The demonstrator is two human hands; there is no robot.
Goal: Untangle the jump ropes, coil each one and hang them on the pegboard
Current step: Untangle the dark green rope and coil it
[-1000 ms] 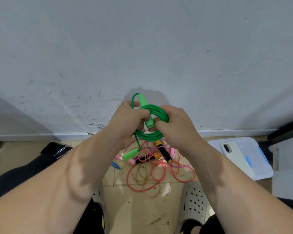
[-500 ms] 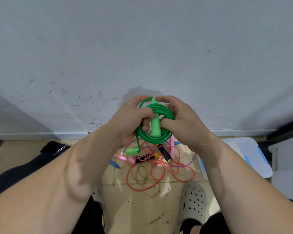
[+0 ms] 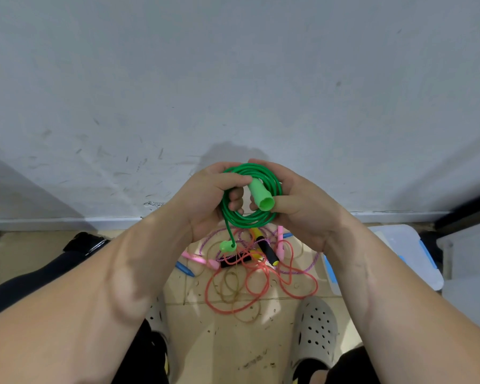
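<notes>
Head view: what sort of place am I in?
Likely a bare indoor corner, perhaps storage: a scuffed white wall with baseboard, a dusty tiled floor strewn with tangled ropes, and a plastic bin at the right. No pegboard shows.

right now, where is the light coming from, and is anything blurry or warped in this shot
Head view: the hands' shadow falls on the wall just above them, so the light likely comes from behind the person; head view: the green rope, left hand and right hand are sharp, with no glare; head view: the forearms swell toward the lower corners, a wide-angle stretch.
</notes>
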